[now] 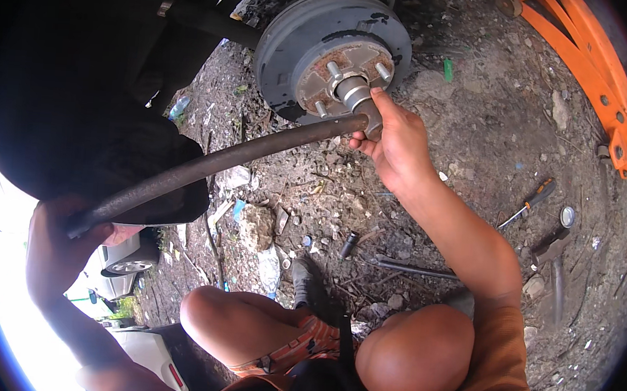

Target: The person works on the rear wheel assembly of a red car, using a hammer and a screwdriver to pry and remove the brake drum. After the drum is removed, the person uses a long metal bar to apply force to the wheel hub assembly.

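A long dark steel breaker bar runs from the lower left up to a socket, which sits at the middle of a grey wheel hub and brake drum with several bare studs. My left hand, in shadow, is closed around the bar's far left end. My right hand wraps around the bar's head by the socket, thumb along the top and fingertips showing beneath. The nut or spindle inside the socket is hidden. Dark bodywork covers the upper left, above my left hand.
An orange metal jack lies at the upper right. On the rocky dirt are a screwdriver, a hammer, a small dark socket and a metal bar. Parked cars stand at the left.
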{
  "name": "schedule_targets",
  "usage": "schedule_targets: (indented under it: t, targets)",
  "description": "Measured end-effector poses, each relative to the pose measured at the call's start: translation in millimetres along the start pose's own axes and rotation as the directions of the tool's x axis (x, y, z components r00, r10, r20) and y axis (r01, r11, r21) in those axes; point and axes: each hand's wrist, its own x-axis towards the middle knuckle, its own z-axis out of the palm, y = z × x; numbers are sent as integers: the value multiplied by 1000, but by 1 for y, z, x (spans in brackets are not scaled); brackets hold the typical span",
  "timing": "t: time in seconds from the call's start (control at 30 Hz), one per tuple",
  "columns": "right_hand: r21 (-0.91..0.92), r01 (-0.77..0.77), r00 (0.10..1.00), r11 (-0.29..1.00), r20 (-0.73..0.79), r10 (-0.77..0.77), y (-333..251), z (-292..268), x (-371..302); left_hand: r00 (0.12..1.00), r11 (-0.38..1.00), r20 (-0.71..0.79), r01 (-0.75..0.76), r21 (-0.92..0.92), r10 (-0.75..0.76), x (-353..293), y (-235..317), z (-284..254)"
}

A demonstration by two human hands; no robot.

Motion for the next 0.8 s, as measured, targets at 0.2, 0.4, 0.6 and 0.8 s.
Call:
schedule_targets:
  t: [0.2, 0.4, 0.6, 0.8]
  targets:
    - [-51, 60, 998, 997, -33, -62, 13, 7, 7, 997, 994, -78, 0, -107, -9, 4, -21, 2]
    - [-238, 75, 977, 968, 210, -24, -15, -27, 10, 902, 942, -309, -331, -44, 302, 23, -44, 27]
    - [-956, 292, 797, -6, 246, -552, -32, -174, -48, 682, 829, -474, -488, 272, 557, 24, -106, 62]
    - [-698, -636, 596, -330, -172, -785, -84, -411, -238, 759, 875, -435, -416, 246, 484, 23, -108, 64]
